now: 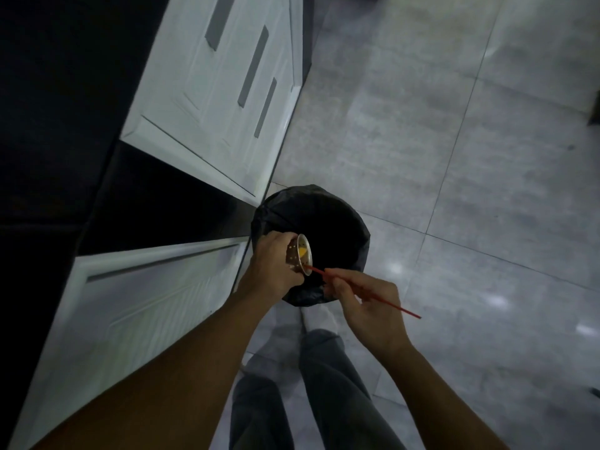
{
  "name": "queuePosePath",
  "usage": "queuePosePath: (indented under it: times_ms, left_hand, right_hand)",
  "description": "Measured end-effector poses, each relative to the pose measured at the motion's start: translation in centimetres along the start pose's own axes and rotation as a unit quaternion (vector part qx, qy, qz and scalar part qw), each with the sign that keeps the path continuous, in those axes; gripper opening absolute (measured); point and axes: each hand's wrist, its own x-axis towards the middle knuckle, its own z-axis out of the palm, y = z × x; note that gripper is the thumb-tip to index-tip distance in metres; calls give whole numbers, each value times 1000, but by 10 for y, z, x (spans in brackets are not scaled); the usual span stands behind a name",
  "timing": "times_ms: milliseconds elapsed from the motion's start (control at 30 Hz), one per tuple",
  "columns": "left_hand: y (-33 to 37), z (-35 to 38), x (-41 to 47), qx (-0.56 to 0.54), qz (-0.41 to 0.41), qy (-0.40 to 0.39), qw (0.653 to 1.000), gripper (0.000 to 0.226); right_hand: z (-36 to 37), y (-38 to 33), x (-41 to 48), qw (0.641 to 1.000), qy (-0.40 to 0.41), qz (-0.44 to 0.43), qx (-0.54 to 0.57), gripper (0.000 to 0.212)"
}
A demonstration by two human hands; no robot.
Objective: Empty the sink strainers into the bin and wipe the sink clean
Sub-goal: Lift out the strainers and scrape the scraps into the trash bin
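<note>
Left hand (275, 266) tight around strainer (296, 254) over bin (293, 203); right hand (365, 308) pinch-tight on red stick (405, 310)

You hold a strainer (299, 254) of shiny, perforated metal and a smooth red stick (406, 311). The black plastic bag (311, 199) is crinkled, faintly glossy. Grey floor tiles (454, 157) gleam; cupboard doors (207, 102) look smooth, white.

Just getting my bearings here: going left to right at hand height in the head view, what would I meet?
The white cabinet door → left hand → metal strainer → right hand pinching a thin red stick → grey tiled floor.
</note>
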Motion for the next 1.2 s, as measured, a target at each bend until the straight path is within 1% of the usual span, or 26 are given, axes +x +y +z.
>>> queuePosePath:
  times_ms: [100,267,367,500,767,833,900,1000,1067,1200]
  left_hand:
    - [-3,-1,-1,-10,3,17,1000,70]
    - [-8,-2,-3,9,-6,18,1000,73]
    - [-7,-2,-3,6,-10,17,1000,73]
    - [-5,1,-3,0,5,-3,1000,74]
    - [-10,3,-3,10,-13,11,1000,73]
    - [-13,3,-2,9,-16,17,1000,73]
    - [-14,4,-2,9,-17,17,1000,77]
    - [-11,4,-2,-13,-9,3,1000,88]
    - [-9,5,-2,-37,0,5,999,81]
    - [-12,1,-2,-56,7,8,998,68]
  right_hand:
    - [-1,2,4,1000,21,-7,3,22]
    - [-13,8,-1,999,47,0,4,20]
    - [-16,9,-5,999,34,-4,32,19]
    - [-7,7,-3,999,-14,9,41,20]
    - [-2,10,3,999,26,14,18,19]
    - [-7,10,1,998,27,23,45,19]
    - [-12,10,-1,996,17,36,83,19]
    - [-10,9,-1,995,-17,38,94,22]
    - [-6,9,3,993,-30,50,98,22]
    - [-4,14,9,998,-8,26,59,21]
